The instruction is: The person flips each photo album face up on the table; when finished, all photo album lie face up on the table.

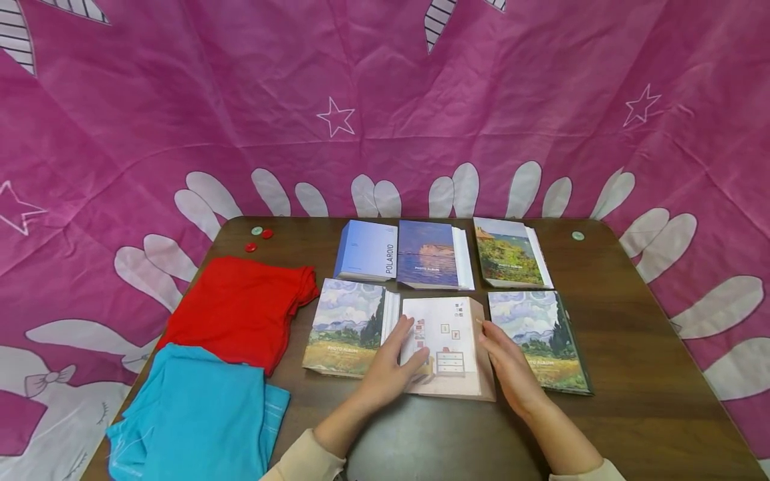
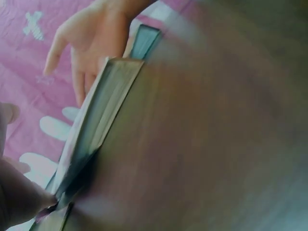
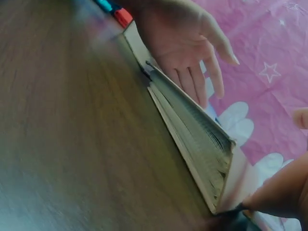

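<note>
A thick photo album with a pale cover (image 1: pixel 442 347), printed with a small dresser and picture frames, lies front and centre on the table. On its left side rests my left hand (image 1: pixel 390 367), fingers extended, thumb over the cover. My right hand (image 1: pixel 511 364) touches the album's right edge with its fingers straight. From the right wrist the album's page edges (image 3: pixel 192 130) show between its covers, the left hand (image 3: pixel 180 53) flat beside it. In the left wrist view the right hand (image 2: pixel 96 38) is behind the album (image 2: pixel 108 101), palm showing.
Wheat-field albums flank it at left (image 1: pixel 345 327) and right (image 1: pixel 541 341). Behind stand a blue Polaroid album (image 1: pixel 367 250), a sea-cliff album (image 1: pixel 428 254) and a garden album (image 1: pixel 511 254). Folded red cloth (image 1: pixel 234 307) and turquoise cloth (image 1: pixel 198 414) lie left, near red buttons (image 1: pixel 250 247).
</note>
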The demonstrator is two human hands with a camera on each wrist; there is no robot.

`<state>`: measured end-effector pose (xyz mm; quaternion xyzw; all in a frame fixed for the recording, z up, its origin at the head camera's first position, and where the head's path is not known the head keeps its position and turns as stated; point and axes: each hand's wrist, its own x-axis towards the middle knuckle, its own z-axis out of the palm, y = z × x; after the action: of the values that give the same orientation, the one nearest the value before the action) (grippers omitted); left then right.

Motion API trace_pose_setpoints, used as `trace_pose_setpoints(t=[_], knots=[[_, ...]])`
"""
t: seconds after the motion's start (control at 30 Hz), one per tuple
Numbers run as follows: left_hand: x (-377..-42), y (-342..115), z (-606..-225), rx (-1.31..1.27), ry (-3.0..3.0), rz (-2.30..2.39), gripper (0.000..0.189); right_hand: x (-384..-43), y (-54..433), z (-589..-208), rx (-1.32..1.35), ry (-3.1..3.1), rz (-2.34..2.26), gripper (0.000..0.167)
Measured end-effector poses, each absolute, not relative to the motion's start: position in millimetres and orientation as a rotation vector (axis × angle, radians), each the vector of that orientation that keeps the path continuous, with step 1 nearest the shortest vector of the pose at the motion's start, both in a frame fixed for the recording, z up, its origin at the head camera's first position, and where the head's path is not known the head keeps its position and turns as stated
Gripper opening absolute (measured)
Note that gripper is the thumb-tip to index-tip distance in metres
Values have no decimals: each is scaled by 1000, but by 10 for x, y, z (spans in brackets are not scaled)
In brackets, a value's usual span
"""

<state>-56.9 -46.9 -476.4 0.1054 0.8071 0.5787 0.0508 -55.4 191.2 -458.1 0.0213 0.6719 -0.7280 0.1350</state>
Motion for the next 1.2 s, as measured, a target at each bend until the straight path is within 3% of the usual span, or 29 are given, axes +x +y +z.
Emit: trace_pose_setpoints(t=[0.67, 0.97, 1.2], knots=[[-524, -343, -4818, 275, 2246, 2057, 65, -591, 1875, -4735, -2, 1744, -2324, 64], [-560, -301, -4839, 292, 2160, 2106, 57, -616, 1892, -4744, 237, 1751, -2497, 42], [-577, -241, -4847, 217, 2084, 2188, 50, -625, 1839, -4699, 294, 1818, -2549, 56]])
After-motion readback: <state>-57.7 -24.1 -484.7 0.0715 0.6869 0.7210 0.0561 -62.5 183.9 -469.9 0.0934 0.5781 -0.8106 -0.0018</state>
